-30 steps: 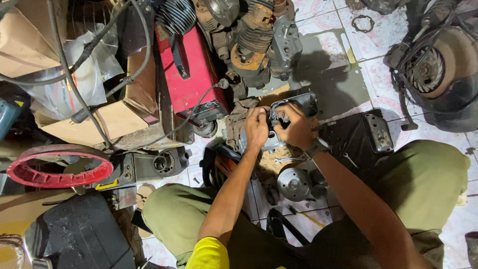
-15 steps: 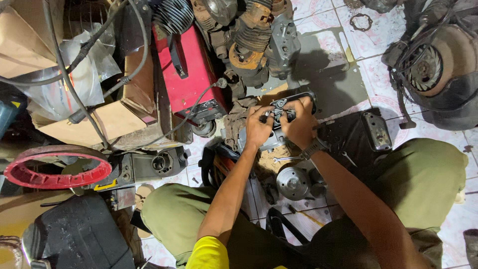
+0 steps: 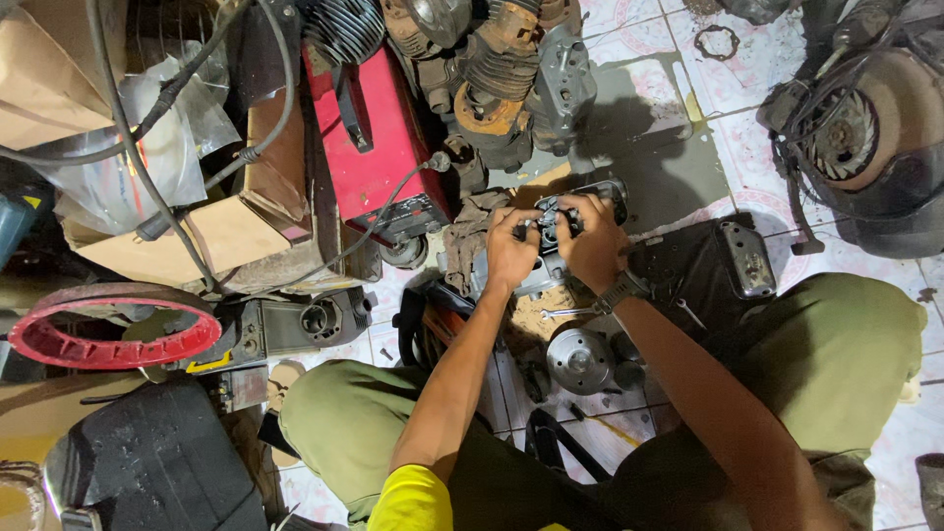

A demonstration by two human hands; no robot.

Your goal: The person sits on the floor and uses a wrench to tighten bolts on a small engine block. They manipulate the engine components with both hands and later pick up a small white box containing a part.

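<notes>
A dark, greasy metal engine part [image 3: 568, 218] is held over the tiled floor [image 3: 659, 49], just above the knees. It is clasped by the left hand [image 3: 511, 252] on one side and the right hand [image 3: 593, 246] on the other, fingers curled around it. A red metal box [image 3: 379, 147] is seen nearby, and a round ribbed grey disc [image 3: 578, 360] below.

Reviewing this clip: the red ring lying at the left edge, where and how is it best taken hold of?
The red ring lies roughly flat with its middle open. I'd grip the near rim from above, fingers hooked inside the opening and thumb outside. Its right side looks freest; the far and left edges sit close against boxes and clutter. Both hands are busy on the grey engine part.
</notes>
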